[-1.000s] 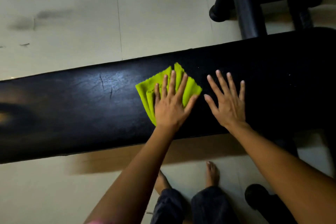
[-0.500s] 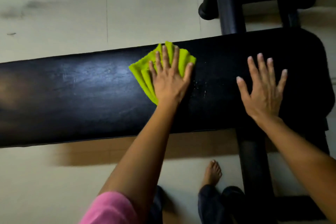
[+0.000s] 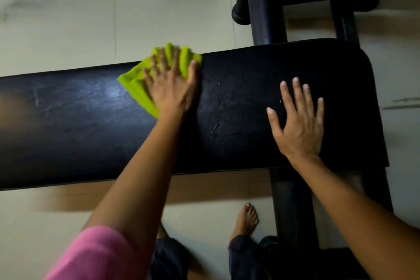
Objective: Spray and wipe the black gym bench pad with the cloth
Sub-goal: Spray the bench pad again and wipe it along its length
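The black gym bench pad (image 3: 79, 125) runs across the view from the left edge to its rounded right end. A bright yellow-green cloth (image 3: 138, 84) lies at the pad's far edge, partly hanging past it. My left hand (image 3: 170, 88) presses flat on the cloth with fingers spread, slightly blurred. My right hand (image 3: 297, 120) rests flat on the pad near its right end, fingers apart, holding nothing. Small wet droplets (image 3: 225, 107) glisten on the pad between the two hands. No spray bottle is in view.
Black metal frame tubes (image 3: 266, 4) rise behind the pad, and another tube (image 3: 288, 202) runs under its right end toward me. Pale tiled floor (image 3: 68, 18) surrounds the bench. My bare foot (image 3: 246, 218) stands on the floor below the pad.
My left hand has slid the cloth away from me to the pad's far edge. My right hand has moved right, toward the pad's end.
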### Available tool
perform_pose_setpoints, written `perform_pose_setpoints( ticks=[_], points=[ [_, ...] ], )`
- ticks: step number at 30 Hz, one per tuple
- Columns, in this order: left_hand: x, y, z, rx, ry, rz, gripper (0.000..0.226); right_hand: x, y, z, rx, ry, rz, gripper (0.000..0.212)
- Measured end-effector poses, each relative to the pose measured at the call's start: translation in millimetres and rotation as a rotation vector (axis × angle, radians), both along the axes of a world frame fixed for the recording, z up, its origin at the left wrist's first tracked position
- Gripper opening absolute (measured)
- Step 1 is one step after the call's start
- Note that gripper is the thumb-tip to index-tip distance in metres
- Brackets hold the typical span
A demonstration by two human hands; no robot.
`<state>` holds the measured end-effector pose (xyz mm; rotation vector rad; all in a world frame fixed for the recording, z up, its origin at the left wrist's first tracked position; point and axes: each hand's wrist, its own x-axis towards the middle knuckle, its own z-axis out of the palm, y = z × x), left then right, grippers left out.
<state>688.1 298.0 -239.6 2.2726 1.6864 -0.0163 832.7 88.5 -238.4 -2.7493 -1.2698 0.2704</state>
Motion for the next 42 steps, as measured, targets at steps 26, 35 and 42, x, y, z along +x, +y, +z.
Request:
perform_pose_setpoints(
  ticks=[26,35,42],
  points=[
    [-151,-55,2,0.135,0.08,-0.386,0.064,-12,3,8,-0.017,0.011,-0.051,0.071],
    [-58,-101,4,0.055,-0.002,-0.212,0.065,-10,1,9,-0.02,0.018,-0.061,0.07],
    [-103,-72,0,0.11,0.057,-0.412,0.064,21,-29,19,-0.034,-0.004,-0.02,0.072]
  ],
)
